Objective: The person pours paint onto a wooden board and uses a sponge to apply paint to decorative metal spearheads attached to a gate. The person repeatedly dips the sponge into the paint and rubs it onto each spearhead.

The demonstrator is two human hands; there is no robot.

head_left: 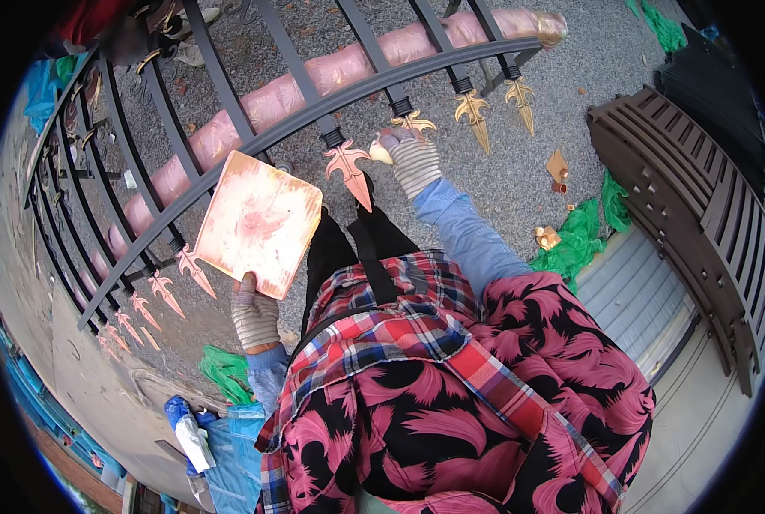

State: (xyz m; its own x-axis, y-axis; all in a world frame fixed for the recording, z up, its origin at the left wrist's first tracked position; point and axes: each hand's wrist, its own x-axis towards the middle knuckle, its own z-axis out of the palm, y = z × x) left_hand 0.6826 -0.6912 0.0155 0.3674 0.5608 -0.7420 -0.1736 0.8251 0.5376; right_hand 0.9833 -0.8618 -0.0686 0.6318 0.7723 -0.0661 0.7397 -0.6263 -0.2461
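Observation:
My left hand [256,315], in a striped fingerless glove, grips the lower edge of a square, pale board [261,218] smeared with pink and orange paint. In my right hand [413,163], gloved the same way, a small cream-coloured pad [382,152] is pinched; it may be a sponge. The pad is close beside a copper-pink spear tip [346,163] on a dark metal fence panel [301,113]. Just past my right fingers is a gold spear tip [414,122], partly hidden by them. Two more gold tips [472,116] follow to the right; several pink ones [164,291] run to the left.
A roll wrapped in pink plastic [400,47] lies under the panel. Stacked brown fence panels [682,188] stand at the right, beside green netting [571,244]. Cardboard scraps [557,167] lie on the gravel. Red cloth [83,19] shows at the upper left.

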